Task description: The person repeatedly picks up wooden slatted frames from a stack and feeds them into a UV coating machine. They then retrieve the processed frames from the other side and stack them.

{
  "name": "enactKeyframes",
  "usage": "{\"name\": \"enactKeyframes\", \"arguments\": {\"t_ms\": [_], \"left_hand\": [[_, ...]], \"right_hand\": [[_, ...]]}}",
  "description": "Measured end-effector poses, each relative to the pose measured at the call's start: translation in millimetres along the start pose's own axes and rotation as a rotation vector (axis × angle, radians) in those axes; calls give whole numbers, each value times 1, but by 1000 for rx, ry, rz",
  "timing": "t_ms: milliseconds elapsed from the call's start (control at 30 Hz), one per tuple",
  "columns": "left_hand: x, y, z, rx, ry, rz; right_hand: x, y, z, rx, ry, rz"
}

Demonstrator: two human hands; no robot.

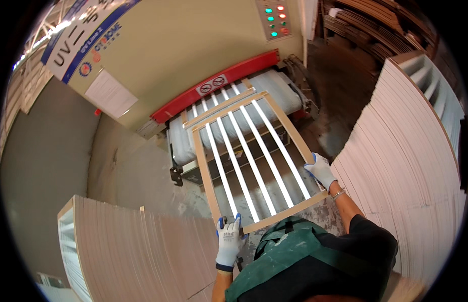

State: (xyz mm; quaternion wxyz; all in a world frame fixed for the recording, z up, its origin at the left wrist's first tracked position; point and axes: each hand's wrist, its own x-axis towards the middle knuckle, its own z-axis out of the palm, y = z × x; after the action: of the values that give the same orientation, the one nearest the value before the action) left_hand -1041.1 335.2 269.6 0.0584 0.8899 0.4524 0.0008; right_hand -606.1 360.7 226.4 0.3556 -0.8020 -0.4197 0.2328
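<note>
Gripped by the left hand (230,242) at its near-left corner and the right hand (322,171) on its right rail, the slatted frame (251,164) extends lengthwise far and slightly left.

Conveyor (282,93) beneath 2 slatted frames (252,163)

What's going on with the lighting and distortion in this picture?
Head view, middle: the white slats in the frame look nearly blown out; head view, right: fisheye bends the panel stack; head view, upper right: piled boards sit in dimness; head view, corners: black.
</note>
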Motion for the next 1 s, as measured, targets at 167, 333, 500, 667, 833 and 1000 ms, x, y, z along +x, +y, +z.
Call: {"name": "enactKeyframes", "arguments": {"t_ms": [167, 333, 500, 667, 833, 1000], "left_hand": [[19, -8, -1, -51, 119, 1], [42, -16, -5, -89, 17, -67], [53, -21, -11, -9, 78, -65], [33, -28, -55, 42, 257, -132], [-22, -47, -129, 264, 404, -395], [-98, -68, -206, 625, 547, -724]], "right_hand": [[4, 0, 2, -293, -30, -143], [3, -16, -6, -439, -135, -63], [26, -31, 2, -541, -192, -63], [51, -38, 13, -566, -219, -52], [76, -43, 26, -600, -216, -39], [113, -26, 44, -624, -181, -120]]}}
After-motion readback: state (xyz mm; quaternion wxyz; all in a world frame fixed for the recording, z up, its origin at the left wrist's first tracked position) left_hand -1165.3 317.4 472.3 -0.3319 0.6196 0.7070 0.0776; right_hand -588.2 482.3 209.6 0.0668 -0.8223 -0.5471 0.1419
